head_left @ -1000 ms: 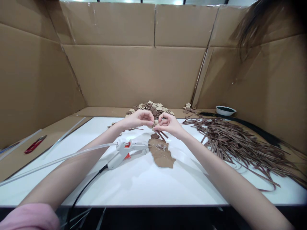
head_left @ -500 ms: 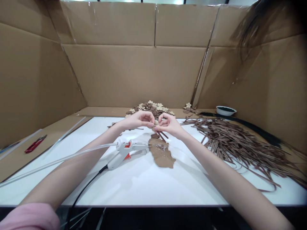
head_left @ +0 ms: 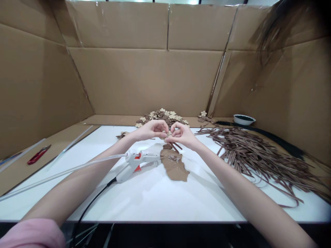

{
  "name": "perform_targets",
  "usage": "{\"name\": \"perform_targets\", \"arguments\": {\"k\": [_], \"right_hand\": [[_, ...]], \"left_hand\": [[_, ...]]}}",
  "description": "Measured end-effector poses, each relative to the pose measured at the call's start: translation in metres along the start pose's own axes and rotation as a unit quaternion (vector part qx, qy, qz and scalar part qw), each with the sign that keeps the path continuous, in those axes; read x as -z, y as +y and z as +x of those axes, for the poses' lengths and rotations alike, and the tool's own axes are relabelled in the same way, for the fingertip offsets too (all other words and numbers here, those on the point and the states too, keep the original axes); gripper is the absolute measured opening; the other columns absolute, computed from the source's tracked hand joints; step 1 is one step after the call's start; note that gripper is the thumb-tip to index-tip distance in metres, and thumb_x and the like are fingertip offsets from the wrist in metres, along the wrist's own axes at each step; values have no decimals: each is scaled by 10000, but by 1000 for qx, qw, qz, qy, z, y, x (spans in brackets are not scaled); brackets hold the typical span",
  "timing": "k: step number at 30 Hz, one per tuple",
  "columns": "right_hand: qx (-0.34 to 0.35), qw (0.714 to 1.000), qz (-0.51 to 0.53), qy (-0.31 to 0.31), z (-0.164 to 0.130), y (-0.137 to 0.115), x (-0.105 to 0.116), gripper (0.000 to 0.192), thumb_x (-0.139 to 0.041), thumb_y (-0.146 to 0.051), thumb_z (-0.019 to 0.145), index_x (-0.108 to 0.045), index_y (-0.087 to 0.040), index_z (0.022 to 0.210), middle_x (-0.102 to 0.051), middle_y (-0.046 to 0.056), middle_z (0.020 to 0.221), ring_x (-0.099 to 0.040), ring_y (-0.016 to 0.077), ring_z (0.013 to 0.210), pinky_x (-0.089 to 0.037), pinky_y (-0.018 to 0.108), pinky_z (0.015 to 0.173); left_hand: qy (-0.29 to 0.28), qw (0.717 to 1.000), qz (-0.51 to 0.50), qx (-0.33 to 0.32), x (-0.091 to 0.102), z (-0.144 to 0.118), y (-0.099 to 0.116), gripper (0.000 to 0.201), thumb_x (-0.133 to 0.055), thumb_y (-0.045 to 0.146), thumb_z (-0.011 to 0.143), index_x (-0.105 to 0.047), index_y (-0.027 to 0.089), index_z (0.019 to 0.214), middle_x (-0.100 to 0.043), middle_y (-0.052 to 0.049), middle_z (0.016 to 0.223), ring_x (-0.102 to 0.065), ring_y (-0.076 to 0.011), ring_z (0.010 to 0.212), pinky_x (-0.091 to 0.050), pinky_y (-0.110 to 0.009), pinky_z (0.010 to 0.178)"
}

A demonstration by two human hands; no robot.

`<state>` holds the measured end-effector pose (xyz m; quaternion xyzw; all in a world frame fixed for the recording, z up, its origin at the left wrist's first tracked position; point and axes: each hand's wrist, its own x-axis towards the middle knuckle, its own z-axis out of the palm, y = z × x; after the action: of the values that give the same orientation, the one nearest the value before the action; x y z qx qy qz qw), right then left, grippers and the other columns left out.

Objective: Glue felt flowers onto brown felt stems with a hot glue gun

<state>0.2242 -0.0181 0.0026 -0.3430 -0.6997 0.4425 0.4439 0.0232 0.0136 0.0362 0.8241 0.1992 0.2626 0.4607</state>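
Both hands meet over the middle of the white table, pinching one small cream flower cutout (head_left: 168, 133) between them. My left hand (head_left: 155, 130) grips its left side with thumb and fingers. My right hand (head_left: 183, 134) is closed on its right side. Thin brown strips (head_left: 177, 147) stick out just under the right hand. Below lies a torn brown piece of card (head_left: 176, 167) with shiny glue on it, and a dark brown flower cutout (head_left: 167, 146) at its top edge. A white glue gun (head_left: 134, 163) rests with its nozzle at the card's left edge.
Behind the hands is a pile of brown and cream flower cutouts (head_left: 165, 116). A large heap of brown strips (head_left: 253, 155) covers the right side, near a white bowl (head_left: 243, 119) with dark green contents. Red-handled cutters (head_left: 38, 155) and clear glue sticks (head_left: 74, 141) lie at left.
Hands and the flower cutout stay almost in place; the fingers shift very slightly around it. Glue gun and card have not moved.
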Motion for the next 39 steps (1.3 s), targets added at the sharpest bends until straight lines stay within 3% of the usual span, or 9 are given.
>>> {"name": "perform_targets", "arguments": {"k": [7, 15, 22, 39], "right_hand": [[-8, 1000, 2, 3, 0, 3, 2, 495, -842, -364, 557, -453, -205, 819, -657, -13, 617, -693, 203, 646, -519, 283, 591], [-33, 999, -5, -43, -3, 2, 5, 523, -831, -361, 578, -436, -209, 885, -666, -20, 614, -581, 121, 479, -333, 172, 419], [-55, 995, 43, -68, -4, 2, 5, 511, -823, -321, 607, -428, -214, 913, -707, 7, 655, -655, 162, 570, -507, 273, 578], [-69, 994, 48, -62, -5, 2, -1, 539, -835, -337, 584, -415, -221, 902, -705, -8, 632, -675, 176, 569, -524, 269, 563]], "left_hand": [[20, 1000, 4, -7, -3, -1, 3, 294, -693, 266, 785, -528, 141, 995, -582, 10, 694, -556, -96, 620, -391, -198, 568], [36, 999, 17, -9, -3, -2, 5, 279, -691, 275, 784, -532, 141, 969, -577, 7, 690, -524, -87, 598, -358, -191, 534], [25, 999, 15, -25, -3, -2, 6, 282, -699, 261, 776, -536, 136, 969, -561, 13, 686, -504, -80, 587, -364, -199, 545], [12, 1000, 7, -28, 3, -1, 0, 306, -697, 250, 777, -525, 140, 1003, -594, -10, 724, -559, -97, 631, -403, -211, 572]]}}
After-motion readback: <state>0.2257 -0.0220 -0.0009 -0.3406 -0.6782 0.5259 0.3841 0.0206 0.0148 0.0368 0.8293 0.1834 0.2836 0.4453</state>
